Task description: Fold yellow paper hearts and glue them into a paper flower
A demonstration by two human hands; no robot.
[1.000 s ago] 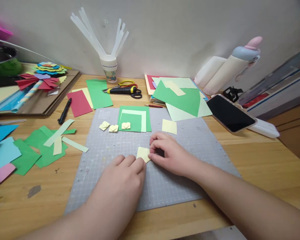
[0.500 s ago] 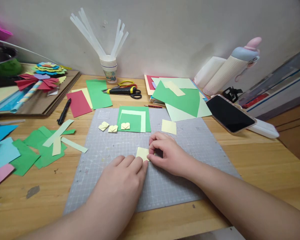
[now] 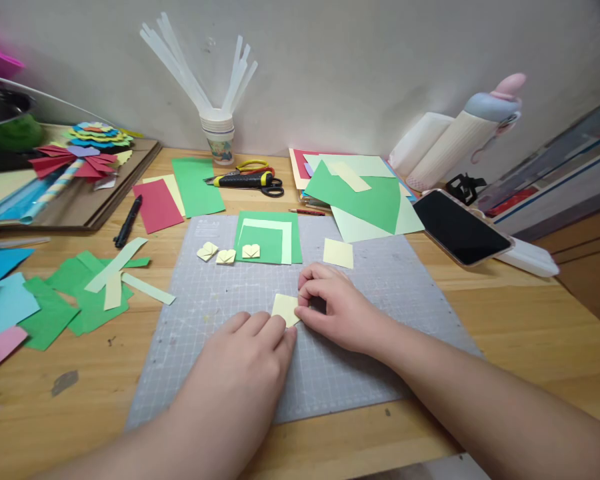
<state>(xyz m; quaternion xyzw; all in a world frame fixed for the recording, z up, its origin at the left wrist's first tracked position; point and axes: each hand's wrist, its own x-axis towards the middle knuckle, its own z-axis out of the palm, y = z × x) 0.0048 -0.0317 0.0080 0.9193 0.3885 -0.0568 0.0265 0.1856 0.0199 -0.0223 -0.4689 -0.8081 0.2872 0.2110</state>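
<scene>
A small pale yellow paper square point(image 3: 284, 307) lies on the grey cutting mat point(image 3: 200, 347) between my hands. My left hand point(image 3: 250, 360) is closed, its curled fingertips at the paper's lower left edge; the tips are partly hidden. From the other side, my right hand point(image 3: 333, 307) pinches the paper's right edge between thumb and fingers. Beyond them lie three folded paper hearts, one of them a heart point(image 3: 251, 251) resting on layered green squares point(image 3: 267, 240). Another flat yellow square point(image 3: 338, 253) is just past my right hand.
Green paper scraps point(image 3: 100, 313) cover the left side. A utility knife point(image 3: 243, 181), scissors point(image 3: 273, 189) and a paper cup point(image 3: 220, 143) with white strips stand or lie behind the mat. Coloured sheets point(image 3: 365, 200), a phone point(image 3: 465, 227) and a bottle point(image 3: 460, 137) occupy the right back.
My hands stay at the paper square almost unmoved. Slightly more of the paper's lower edge shows between the fingertips now.
</scene>
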